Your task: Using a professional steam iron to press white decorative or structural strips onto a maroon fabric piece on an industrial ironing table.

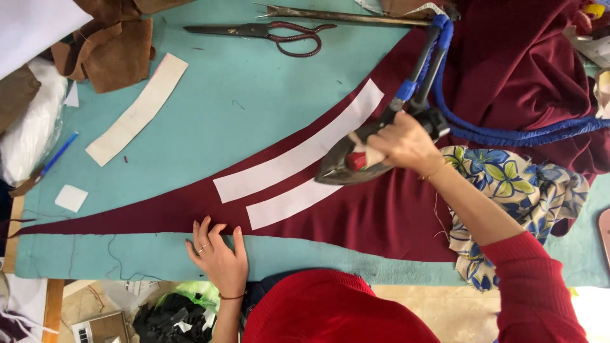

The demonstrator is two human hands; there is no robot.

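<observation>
The right hand (400, 143) is clenched around the handle of an iron (352, 162), whose soleplate rests on the maroon fabric (381, 209) spread over the teal bench (254, 95). The iron's tip touches the right end of the lower of two white strips (286, 203), which lie side by side on the fabric, the longer strip (305, 152) just above it. A blue-wrapped cord (483, 133) runs from the back of the iron across the bunched fabric to the right. The left hand (219, 254) lies flat, fingers (204, 230) released and spread, pressing the lower edge of the fabric, below and left of the iron. A floral cloth (515, 184) sits just right of the iron, under the right forearm. Well above and left of the iron lie scissors (267, 33); farther left, a cream strip (136, 109), brown cloth pieces (111, 47), a blue pen (57, 155) and a small white square (70, 197)
</observation>
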